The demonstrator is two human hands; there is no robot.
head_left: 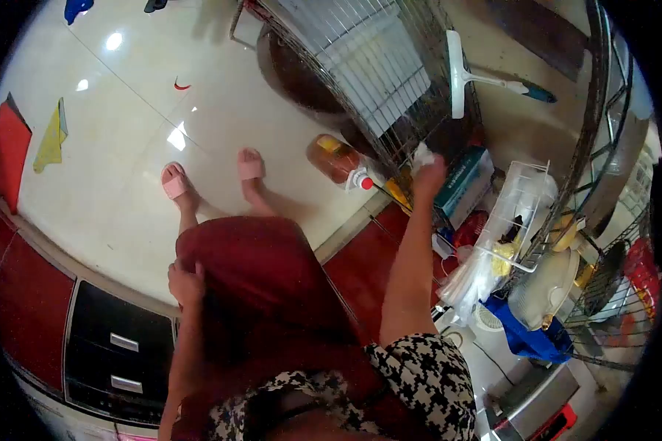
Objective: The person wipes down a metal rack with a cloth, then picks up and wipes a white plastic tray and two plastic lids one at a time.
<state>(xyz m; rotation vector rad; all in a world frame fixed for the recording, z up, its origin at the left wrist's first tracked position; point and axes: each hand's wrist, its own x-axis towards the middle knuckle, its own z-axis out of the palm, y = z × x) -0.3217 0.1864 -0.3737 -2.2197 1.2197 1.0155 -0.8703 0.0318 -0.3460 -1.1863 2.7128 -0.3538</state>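
My right hand (429, 179) reaches out to the wire rack (379, 136) with its fingers closed on a crumpled white cloth (423, 156), which is up against the rack's lower bars. Close to this hand are a green box (465, 185) and, on the floor, a large bottle of amber liquid (334, 159) with a red cap. My left hand (187, 284) is by my left thigh, next to the dark red apron (250, 257); it holds nothing, and its fingers are loosely bent and apart.
A white squeegee (457, 75) hangs at the rack's right side. Right of my arm stand a white wire basket (522, 213), a lidded pan (544, 290) and a blue cloth (526, 334). Dark drawers (118, 342) are at the lower left. A yellow cloth (50, 143) shows at the far left.
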